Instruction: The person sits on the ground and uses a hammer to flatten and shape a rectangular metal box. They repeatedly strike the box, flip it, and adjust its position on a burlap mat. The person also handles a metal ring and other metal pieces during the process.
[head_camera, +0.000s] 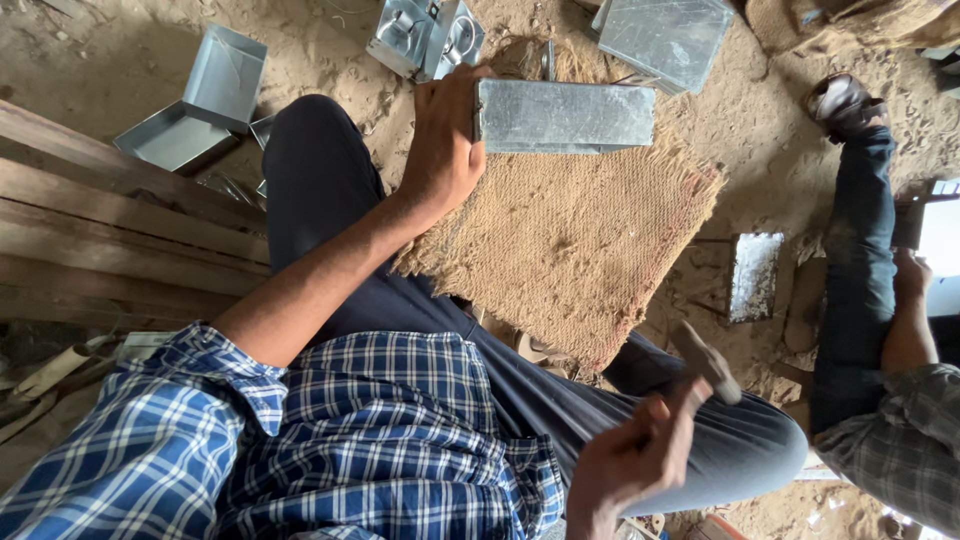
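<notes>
While our left hand clasps the metal box by its near end on the jute mat, long axis crosswise, our right hand grips the hammer well back, box lying ahead-left.

Dull grey galvanised sheet metal box, faintly mottled, smooth. Coarse woven jute mat, frayed at edges. Dusty, gritty sand floor. Rough weathered wooden planks. Matt metal hammer head on wooden handle. Soft checked cotton sleeve.
</notes>
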